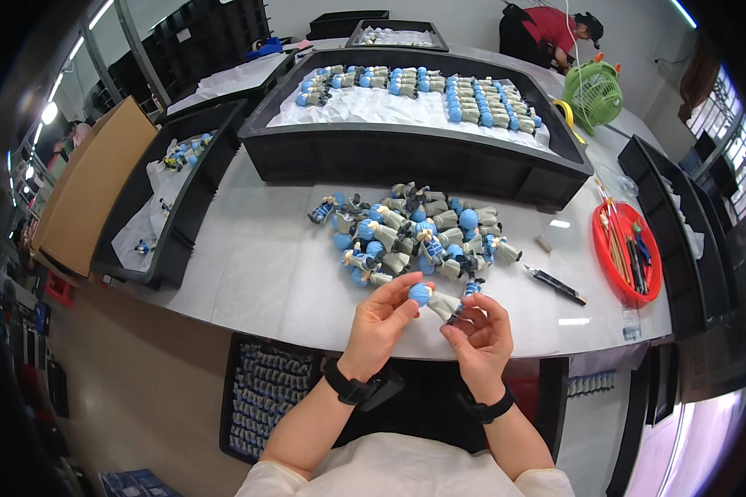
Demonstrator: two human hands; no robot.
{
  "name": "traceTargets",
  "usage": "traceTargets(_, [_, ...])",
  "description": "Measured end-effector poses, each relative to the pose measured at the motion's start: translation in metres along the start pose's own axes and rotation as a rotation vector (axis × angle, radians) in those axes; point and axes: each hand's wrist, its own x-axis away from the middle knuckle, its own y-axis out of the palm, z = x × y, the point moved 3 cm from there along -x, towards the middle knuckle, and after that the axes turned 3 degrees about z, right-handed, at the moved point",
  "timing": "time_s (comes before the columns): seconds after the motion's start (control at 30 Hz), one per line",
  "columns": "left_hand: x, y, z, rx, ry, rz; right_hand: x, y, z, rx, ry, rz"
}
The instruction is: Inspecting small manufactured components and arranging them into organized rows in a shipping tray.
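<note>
Between my two hands, over the near edge of the table, is a small figurine (441, 305) with blue hair and a pale grey robe. My left hand (383, 321) pinches it at the blue head. At the other end, by the dark feet, my right hand (482, 335) has its fingers closed on it. Just beyond my hands lies a loose pile of similar figurines (423, 236), some showing blue-and-white fronts. A craft knife (555, 285) rests on the table to the right of the pile, with a small greyish block (544, 243) near it.
Behind the pile stands a large black tray (414, 153) with rows of figurines on white lining. A red basket (656, 277) at right holds brushes and tools. Further black trays stand left (192, 240) and right (680, 240). Near a green fan (593, 93), another person (547, 29) bends over.
</note>
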Motion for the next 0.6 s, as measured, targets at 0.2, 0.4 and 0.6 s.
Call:
traceTargets(0.2, [-0.0006, 0.0038, -0.0062, -0.156, -0.059, 0.006, 0.0024, -0.0033, 0.0006, -0.094, 0.006, 0.000])
traceTargets(0.4, [-0.0027, 0.0029, -0.0063, -0.213, -0.108, 0.001, 0.0012, -0.0034, -0.0018, -0.106, -0.005, -0.043])
traceTargets(0.6, [0.0011, 0.0051, -0.0026, -0.161, 0.007, -0.003, -0.0003, -0.0052, -0.0053, -0.224, 0.090, -0.048])
